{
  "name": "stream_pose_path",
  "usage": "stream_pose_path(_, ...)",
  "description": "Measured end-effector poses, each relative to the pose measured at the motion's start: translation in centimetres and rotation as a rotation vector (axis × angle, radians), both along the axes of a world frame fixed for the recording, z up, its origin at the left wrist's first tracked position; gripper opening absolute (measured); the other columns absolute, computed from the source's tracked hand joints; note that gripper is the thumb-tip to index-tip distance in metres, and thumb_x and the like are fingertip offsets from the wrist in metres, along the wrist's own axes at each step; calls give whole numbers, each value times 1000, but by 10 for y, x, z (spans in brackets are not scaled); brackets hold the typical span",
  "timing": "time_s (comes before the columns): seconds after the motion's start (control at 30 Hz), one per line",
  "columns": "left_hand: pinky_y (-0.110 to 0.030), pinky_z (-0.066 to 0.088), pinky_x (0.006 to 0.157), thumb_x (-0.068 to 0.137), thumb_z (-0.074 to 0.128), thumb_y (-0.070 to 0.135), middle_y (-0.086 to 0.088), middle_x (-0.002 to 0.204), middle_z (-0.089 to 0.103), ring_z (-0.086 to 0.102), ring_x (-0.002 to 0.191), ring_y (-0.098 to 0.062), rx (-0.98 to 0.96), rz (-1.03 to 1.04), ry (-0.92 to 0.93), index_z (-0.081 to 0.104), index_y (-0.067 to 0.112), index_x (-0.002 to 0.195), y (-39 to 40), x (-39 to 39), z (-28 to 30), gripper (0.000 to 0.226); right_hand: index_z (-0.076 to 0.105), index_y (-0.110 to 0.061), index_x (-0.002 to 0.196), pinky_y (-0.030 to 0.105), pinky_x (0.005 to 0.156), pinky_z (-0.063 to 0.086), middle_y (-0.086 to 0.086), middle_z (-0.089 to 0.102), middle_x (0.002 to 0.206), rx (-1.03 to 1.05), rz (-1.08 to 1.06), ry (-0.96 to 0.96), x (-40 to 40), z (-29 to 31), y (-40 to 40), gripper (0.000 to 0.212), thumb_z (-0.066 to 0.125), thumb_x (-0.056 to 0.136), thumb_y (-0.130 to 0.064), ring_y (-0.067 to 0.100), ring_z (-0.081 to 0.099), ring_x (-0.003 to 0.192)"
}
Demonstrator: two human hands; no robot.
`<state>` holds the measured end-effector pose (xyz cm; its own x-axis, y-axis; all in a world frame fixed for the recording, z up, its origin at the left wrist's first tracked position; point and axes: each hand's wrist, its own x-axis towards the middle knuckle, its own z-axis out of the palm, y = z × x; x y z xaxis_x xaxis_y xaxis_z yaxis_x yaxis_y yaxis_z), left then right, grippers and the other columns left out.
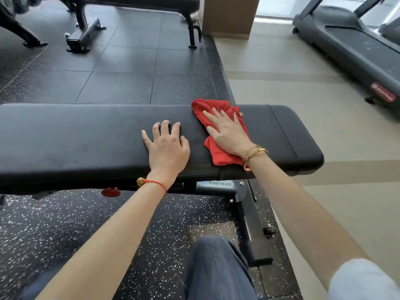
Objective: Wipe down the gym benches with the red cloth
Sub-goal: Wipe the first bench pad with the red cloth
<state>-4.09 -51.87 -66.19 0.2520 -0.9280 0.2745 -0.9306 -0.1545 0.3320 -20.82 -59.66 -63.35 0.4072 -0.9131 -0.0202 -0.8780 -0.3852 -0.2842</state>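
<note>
Black padded table point(86, 135) across view. Red cloth point(218, 152) crumpled on table's right part, short of its right end. Right hand point(229, 135) flat on cloth, fingers point(213, 118) straight and spread, cloth under them. Left hand point(166, 146) on bare padding just left of cloth, fingers bent, holding nothing.

A gym room with dark speckled rubber floor tiles point(121, 68) meeting pale beige flooring point(281, 83) on the right. A grey treadmill point(355, 46) stands at upper right beneath a bright window point(279, 5), beside a tan column point(229, 16).
</note>
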Motion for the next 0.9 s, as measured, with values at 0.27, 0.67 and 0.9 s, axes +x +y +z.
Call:
stream_pose_path(0.27, -59, 8, 119, 98, 38, 32, -3, 151, 36, 22, 145, -23, 53, 12, 6, 40, 26, 146, 4, -3, 2, 48, 22, -38, 152, 40, 121, -5, -5, 19, 162, -120, 11, -22, -82, -8, 55, 52, 35, 102, -36, 18, 13, 150)
stream_pose_path(0.67, -57, 12, 119, 96, 42, 32, -1, 148, 42, 28, 142, -22, 6, 54, -8, 46, 27, 142, 4, -8, 0, 46, 15, -33, 155, 45, 120, -7, 0, 10, 164, -50, 83, 32, -25, 0, 14, 55, 30, 102, -38, 23, 7, 151)
stream_pose_path(0.9, -58, 12, 119, 97, 40, 33, -1, 148, 41, 28, 143, -22, 12, 35, -38, 43, 28, 144, 2, -5, -3, 47, 19, -38, 153, 41, 122, -5, -7, 15, 162, -117, 89, 1, -84, -8, 32, 52, 32, 102, -37, 17, 10, 150)
